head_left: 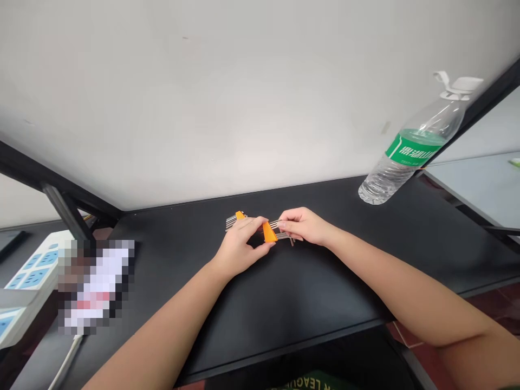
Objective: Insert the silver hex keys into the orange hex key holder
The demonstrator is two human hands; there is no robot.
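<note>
Two-handed, pinches an orange holder (pixel 269 232) in the left grip (pixel 240 246), above the middle of the black table (pixel 182 233), and with the right grip (pixel 304 225) pinches thin metal rods (pixel 283 235) jutting from its right side. Has a second orange piece (pixel 240 215) with rods just past the left grip, a water bottle (pixel 416 147) at far right and a white power strip (pixel 43 260) at left.

Here's the left hand (pixel 238 245), back upward, thumb (pixel 262 250) and forefinger (pixel 255 222) curved into a grip; right hand (pixel 307 225) pinching, fingers (pixel 291 214) curled, both bare forearms (pixel 179 314) slanting inward!
</note>
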